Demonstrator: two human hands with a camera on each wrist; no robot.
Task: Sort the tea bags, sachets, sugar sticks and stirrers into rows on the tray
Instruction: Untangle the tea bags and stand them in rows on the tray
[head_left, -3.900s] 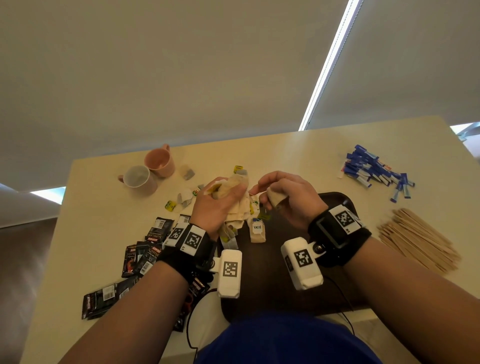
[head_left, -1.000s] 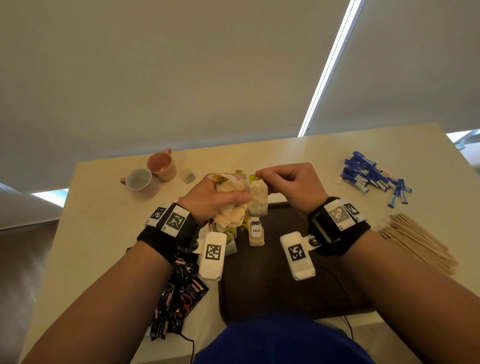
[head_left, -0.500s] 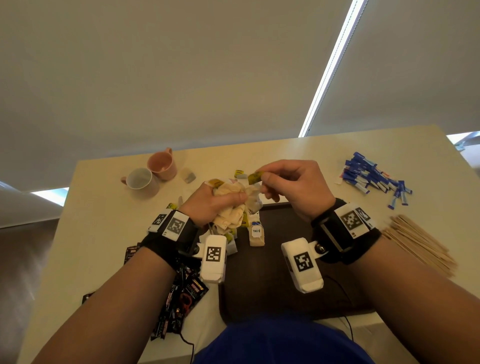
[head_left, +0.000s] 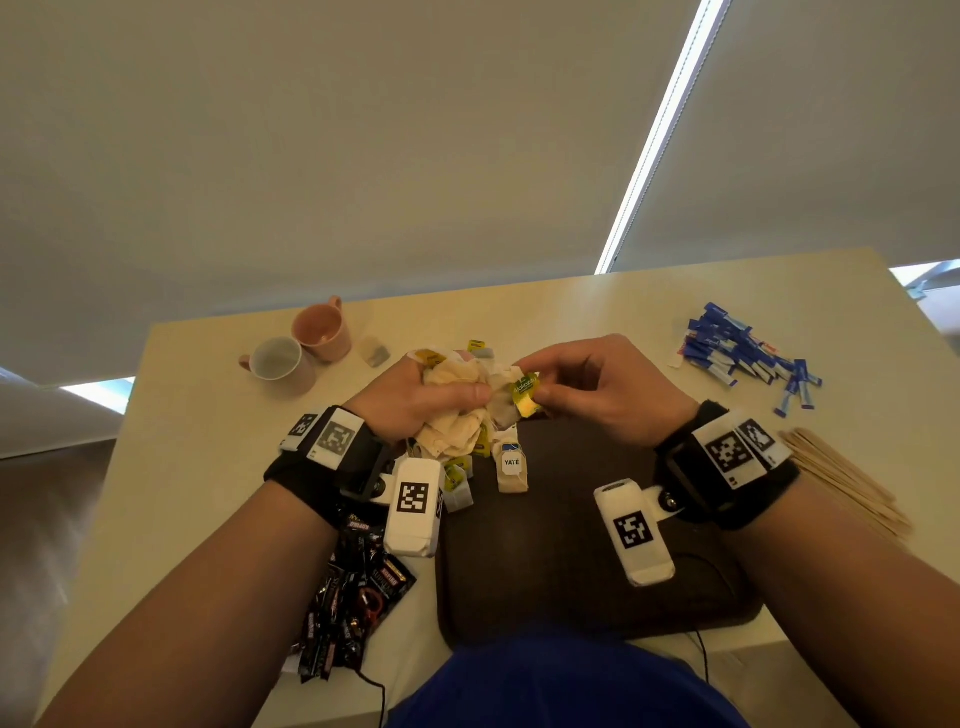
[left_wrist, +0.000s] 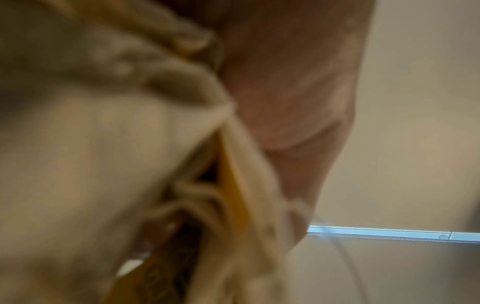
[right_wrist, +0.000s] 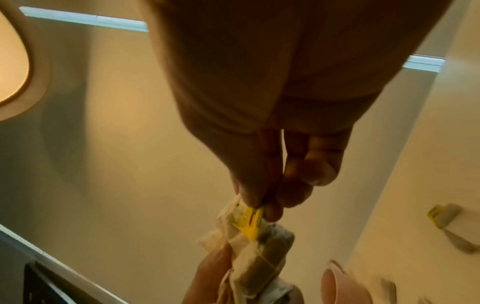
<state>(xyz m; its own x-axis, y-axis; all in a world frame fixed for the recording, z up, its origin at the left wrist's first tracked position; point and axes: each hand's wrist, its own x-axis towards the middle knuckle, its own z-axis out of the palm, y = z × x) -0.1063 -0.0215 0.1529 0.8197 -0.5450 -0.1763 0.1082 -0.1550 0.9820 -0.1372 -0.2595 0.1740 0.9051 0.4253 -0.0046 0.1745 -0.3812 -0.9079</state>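
Pinching a yellow tag (head_left: 526, 395), the right hand (head_left: 597, 395) has drawn it out of the tea bag clump (head_left: 454, 415) that the left hand (head_left: 421, 400) clenches above the tray (head_left: 571, 571)'s far left corner. A second ago it gripped the bag itself; one bag is likely coming free for the row beside the placed tea bag (head_left: 512, 470).
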